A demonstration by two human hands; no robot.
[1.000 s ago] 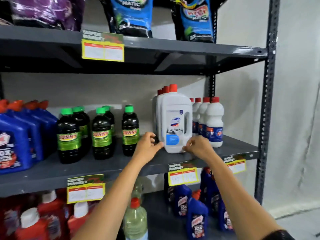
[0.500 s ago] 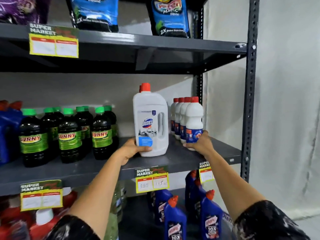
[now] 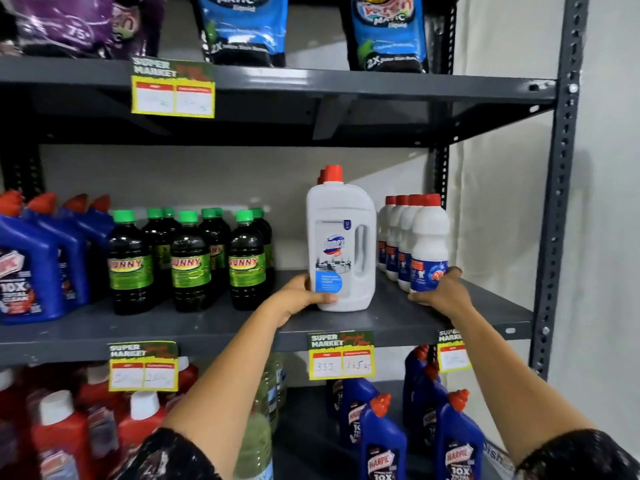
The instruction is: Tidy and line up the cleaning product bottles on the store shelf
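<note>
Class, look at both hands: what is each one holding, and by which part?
The left hand grips the large white handled bottle at its lower left corner. The right hand holds the front small white bottle at its base.

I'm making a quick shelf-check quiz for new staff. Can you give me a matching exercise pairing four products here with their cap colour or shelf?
Things:
1. dark Sunny bottles
2. big white jug
3. purple pouch
4. red bottles

Descriptions:
A. top shelf
B. green caps
C. bottom shelf, white caps
D. left hand at its base

Pairs: 1-B, 2-D, 3-A, 4-C
</note>
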